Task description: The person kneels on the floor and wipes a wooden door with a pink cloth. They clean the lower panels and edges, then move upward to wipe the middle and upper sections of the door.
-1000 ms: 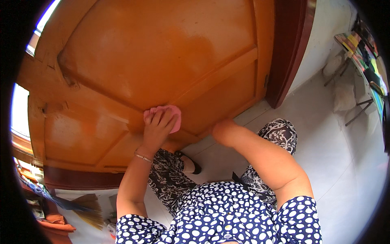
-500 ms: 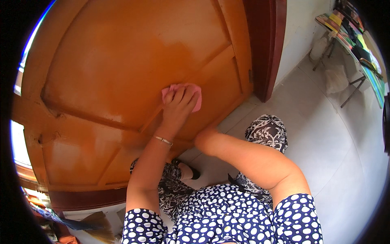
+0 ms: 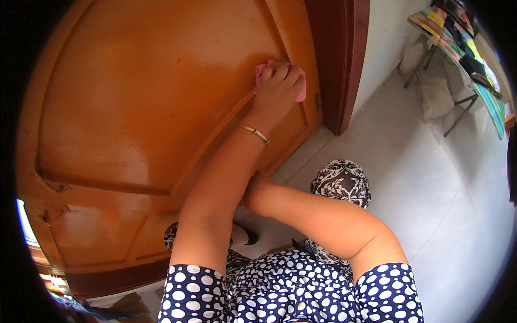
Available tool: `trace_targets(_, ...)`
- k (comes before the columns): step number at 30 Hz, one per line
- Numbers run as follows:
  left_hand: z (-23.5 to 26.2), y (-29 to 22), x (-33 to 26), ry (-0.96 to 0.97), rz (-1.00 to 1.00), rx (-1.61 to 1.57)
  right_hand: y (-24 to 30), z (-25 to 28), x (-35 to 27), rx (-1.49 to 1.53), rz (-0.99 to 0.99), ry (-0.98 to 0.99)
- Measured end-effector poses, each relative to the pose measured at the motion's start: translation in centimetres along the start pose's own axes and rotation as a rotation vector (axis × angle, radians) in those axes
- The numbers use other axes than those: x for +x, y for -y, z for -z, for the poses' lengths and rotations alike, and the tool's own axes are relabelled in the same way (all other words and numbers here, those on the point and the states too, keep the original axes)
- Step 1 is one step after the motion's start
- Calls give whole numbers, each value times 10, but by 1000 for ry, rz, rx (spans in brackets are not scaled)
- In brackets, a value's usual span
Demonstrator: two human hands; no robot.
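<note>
A pink cloth (image 3: 301, 93) is pressed against the orange-brown wooden door (image 3: 134, 97), near its raised panel moulding on the hinge side. My left hand (image 3: 277, 89) is on top of it, fingers bent over the cloth; a bracelet circles that wrist. Lower down, my right hand (image 3: 257, 189) is partly behind my left forearm, close to the door's lower part. Its fingers are hidden, so whether it holds anything does not show.
A dark red door frame (image 3: 344, 70) borders the door on the right, beside a white wall. Further right, a folding table (image 3: 468, 59) carries piled items, with a pale bag (image 3: 435, 102) beneath it. My patterned knee (image 3: 343, 182) rises over grey floor tiles (image 3: 431, 199).
My left hand has slid the pink cloth up and to the right across the door. My right hand has shifted slightly left, behind the left forearm. The whole view has moved a little.
</note>
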State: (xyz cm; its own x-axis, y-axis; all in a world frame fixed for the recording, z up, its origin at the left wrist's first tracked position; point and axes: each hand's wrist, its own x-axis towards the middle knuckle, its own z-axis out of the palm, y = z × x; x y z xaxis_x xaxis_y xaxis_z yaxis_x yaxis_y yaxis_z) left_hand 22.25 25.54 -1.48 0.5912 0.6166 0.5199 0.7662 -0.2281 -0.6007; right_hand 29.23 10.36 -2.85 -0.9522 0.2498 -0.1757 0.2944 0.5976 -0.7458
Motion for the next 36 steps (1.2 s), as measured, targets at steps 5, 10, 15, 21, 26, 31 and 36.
trace_targets(5, 3, -3, 9, 27, -34, 38, -5, -10, 3, 320, -18, -285)
trace_targets(10, 11, 7, -31, 37, -61, 24, 2, 8, 6, -328, -85, 89)
trace_targets(15, 53, 17, -89, 105, -71, 100, -16, -9, 17, -680, -10, 166)
trace_targets(21, 119, 34, -174, 222, -43, 32, -39, -24, 24, -646, 59, 33)
trace_targets(26, 167, 38, -237, 354, 40, 48, -39, -27, 25, -637, 36, 93)
trace_targets(31, 201, 42, -283, 500, 74, 96, -37, -30, 23, -644, 25, 126)
trace_targets(36, 203, 37, -290, 514, 110, 84, -35, -37, 24, -643, 14, 164)
